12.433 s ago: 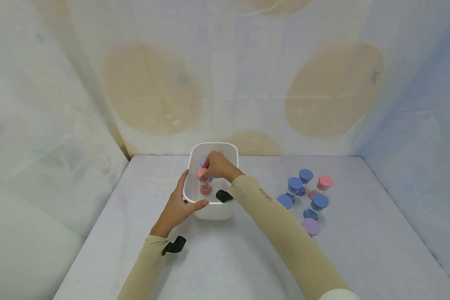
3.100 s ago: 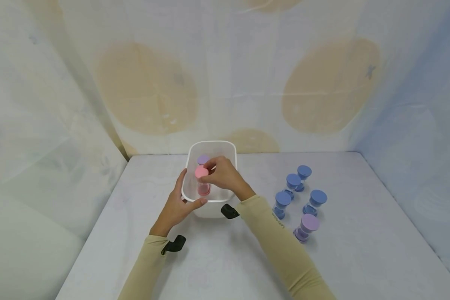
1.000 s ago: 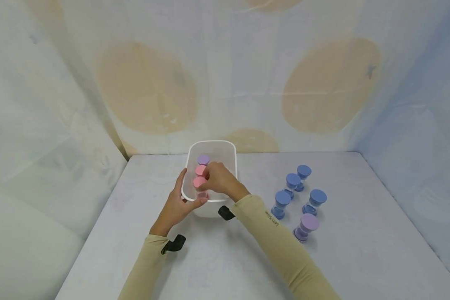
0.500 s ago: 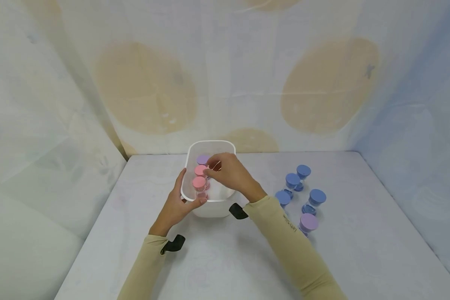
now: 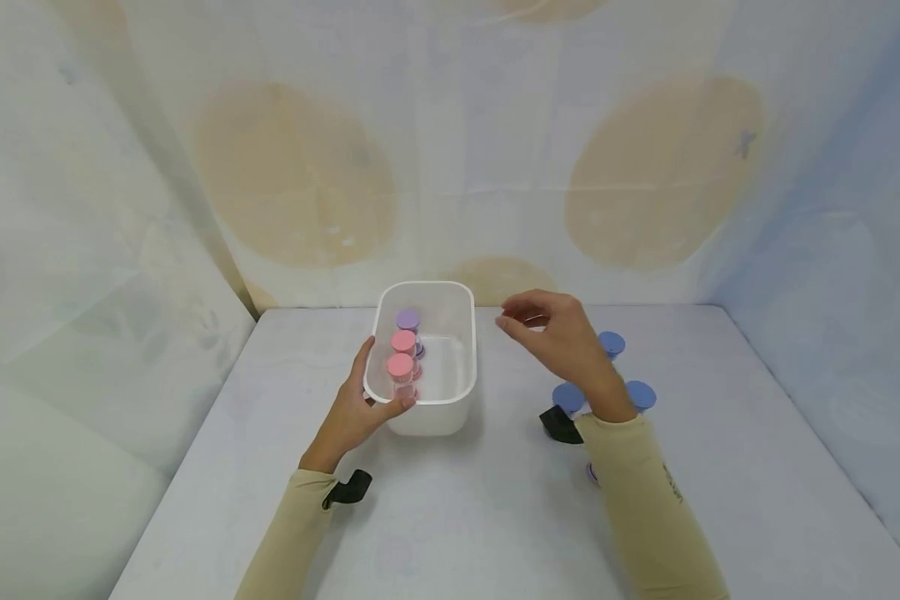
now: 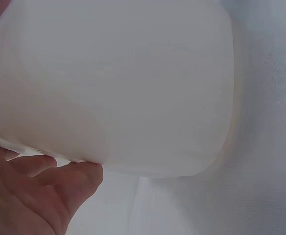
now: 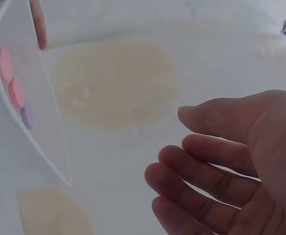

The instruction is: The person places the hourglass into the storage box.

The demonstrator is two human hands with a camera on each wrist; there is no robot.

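Observation:
A white plastic bin (image 5: 457,402) stands on the table. Along its left side are two pink-lidded jars (image 5: 400,367) (image 5: 402,341) and a purple-lidded jar (image 5: 407,320). My left hand (image 5: 360,410) grips the bin's near-left rim, thumb over the edge; the left wrist view shows the bin wall (image 6: 123,83) close up above my fingers (image 6: 55,171). My right hand (image 5: 562,342) hovers empty to the right of the bin, fingers loosely spread (image 7: 216,171). The bin's rim (image 7: 30,132) shows at the left of the right wrist view.
Several blue-lidded jars (image 5: 611,343) (image 5: 568,397) (image 5: 640,395) stand on the table to the right, partly hidden behind my right wrist. Patterned cloth walls close in the back and both sides. Bare tabletop (image 5: 450,517) lies in front of the bin.
My right hand let go of the second pink jar in the bin and has pulled out to the right, empty, toward the blue jars. The left hand has stayed on the rim.

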